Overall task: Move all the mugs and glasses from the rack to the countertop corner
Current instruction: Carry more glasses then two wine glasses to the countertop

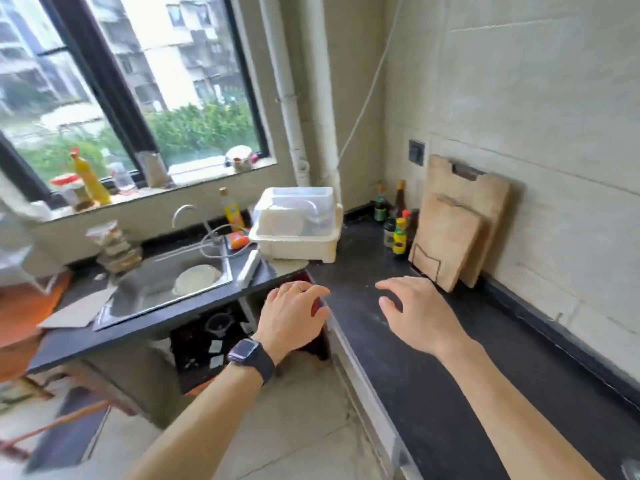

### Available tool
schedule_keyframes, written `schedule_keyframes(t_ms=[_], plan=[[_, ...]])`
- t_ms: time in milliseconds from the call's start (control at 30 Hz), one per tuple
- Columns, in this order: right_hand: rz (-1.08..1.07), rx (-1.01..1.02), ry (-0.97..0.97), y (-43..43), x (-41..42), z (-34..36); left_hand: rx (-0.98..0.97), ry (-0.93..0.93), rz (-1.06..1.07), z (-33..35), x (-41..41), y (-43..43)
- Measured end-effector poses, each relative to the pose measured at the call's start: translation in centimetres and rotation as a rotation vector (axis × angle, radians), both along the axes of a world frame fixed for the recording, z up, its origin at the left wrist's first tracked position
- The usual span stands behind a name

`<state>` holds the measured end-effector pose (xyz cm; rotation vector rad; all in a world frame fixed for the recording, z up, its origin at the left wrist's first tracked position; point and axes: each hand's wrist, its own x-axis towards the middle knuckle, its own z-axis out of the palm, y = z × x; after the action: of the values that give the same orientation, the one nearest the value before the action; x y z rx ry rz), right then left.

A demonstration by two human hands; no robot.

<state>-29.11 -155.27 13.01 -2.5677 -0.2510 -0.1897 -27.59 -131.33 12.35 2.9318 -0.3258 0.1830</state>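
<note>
Cream plastic dish rack (294, 244) with its clear lid shut sits mid-frame, contents blurred, while the left hand (294, 320) and right hand (420, 315) hover spread and empty over bare black countertop (433, 393), so nothing looks moved yet.

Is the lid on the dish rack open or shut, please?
Shut: the clear lid sits down over the dish rack, covering what is inside.

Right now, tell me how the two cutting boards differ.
The front board is smaller and lower; the back board is taller and wider, showing above and beside it. The back board has a handle slot near its top; the front board shows a dark outlined mark near its bottom. Both are pale wood, leaning against the tiled wall on the countertop.
</note>
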Motion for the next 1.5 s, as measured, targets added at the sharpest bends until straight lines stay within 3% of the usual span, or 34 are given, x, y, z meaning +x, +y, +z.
schedule_keyframes(t_ms=[367, 767, 1133, 1500], plan=[[0.552, -0.046, -0.224, 35.6, -2.6, 9.0, 0.026, -0.199, 0.541, 9.4, -15.1, 33.8], [0.744, -0.015, -0.266, 66.2, -8.4, 13.8, 0.095, -0.194, 0.795, 14.8, -24.8, 62.4], [0.772, -0.013, -0.326, 82.5, -3.3, 15.9, -0.060, -0.271, 0.812, 16.8, -20.2, 78.4], [0.820, 0.027, -0.383, 101.5, 10.9, 17.0, -0.061, -0.314, 0.849, 18.9, -6.9, 96.4]])
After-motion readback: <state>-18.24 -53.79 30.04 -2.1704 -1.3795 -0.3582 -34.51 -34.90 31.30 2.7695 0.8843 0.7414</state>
